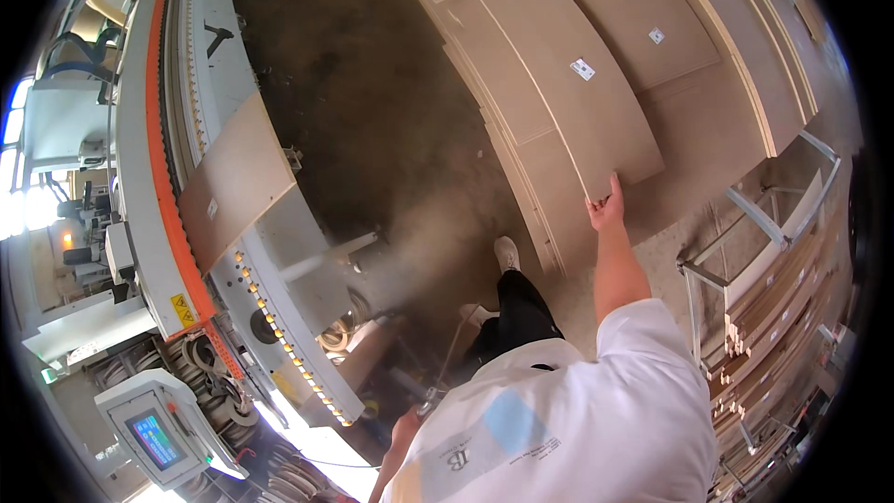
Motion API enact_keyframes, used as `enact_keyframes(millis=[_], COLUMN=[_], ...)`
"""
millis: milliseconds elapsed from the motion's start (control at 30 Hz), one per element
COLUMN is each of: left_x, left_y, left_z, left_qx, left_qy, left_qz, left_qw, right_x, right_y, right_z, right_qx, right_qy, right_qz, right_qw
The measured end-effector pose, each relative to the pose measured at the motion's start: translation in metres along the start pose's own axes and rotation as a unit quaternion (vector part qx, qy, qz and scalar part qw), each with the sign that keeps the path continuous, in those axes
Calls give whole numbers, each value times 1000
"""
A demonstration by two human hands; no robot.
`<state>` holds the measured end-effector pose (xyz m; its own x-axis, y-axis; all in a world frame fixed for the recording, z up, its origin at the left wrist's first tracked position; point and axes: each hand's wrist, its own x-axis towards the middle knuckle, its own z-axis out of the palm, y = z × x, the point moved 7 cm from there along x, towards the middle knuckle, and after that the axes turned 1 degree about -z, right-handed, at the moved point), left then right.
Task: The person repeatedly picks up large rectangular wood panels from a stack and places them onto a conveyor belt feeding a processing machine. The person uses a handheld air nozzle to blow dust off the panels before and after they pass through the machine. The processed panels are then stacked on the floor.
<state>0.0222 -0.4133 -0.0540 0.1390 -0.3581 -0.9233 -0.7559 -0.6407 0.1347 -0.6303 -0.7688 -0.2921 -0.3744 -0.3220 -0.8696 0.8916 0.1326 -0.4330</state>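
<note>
My right hand [605, 211] reaches forward and grips the near corner of a long brown fibreboard panel [559, 74], thumb on its top face. The panel lies uppermost on a wide stack of similar boards [708, 112], and it carries a small white label. My left hand [404, 430] is low by my hip, closed around a thin metal nozzle tool [430, 401] with a thin line running up from it. A cloud of dust [410, 242] hangs over the floor in front of it. My foot in a white shoe [506, 251] stands next to the stack.
A long white machine with an orange stripe [158, 177] curves along the left, with a brown panel [233, 177] lying on its roller bed. Its control screen [154, 438] sits at lower left. A metal rack [773, 224] holding wooden strips stands at the right. Dark floor [345, 56] lies between machine and stack.
</note>
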Motion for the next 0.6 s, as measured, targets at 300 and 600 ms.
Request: enact_keyframes(millis=[300,600], left_x=[-54,-16], left_y=[151,149], left_z=[-62,-59], left_qx=[-80,-334], left_qy=[60,13], left_qz=[18,113], left_qw=[995,936], right_x=[-72,-165], right_y=[-54,-52], right_z=[66,30], right_qx=[135,159], right_qy=[-237,-296], right_qz=[-84,-82], right_qw=[958,938])
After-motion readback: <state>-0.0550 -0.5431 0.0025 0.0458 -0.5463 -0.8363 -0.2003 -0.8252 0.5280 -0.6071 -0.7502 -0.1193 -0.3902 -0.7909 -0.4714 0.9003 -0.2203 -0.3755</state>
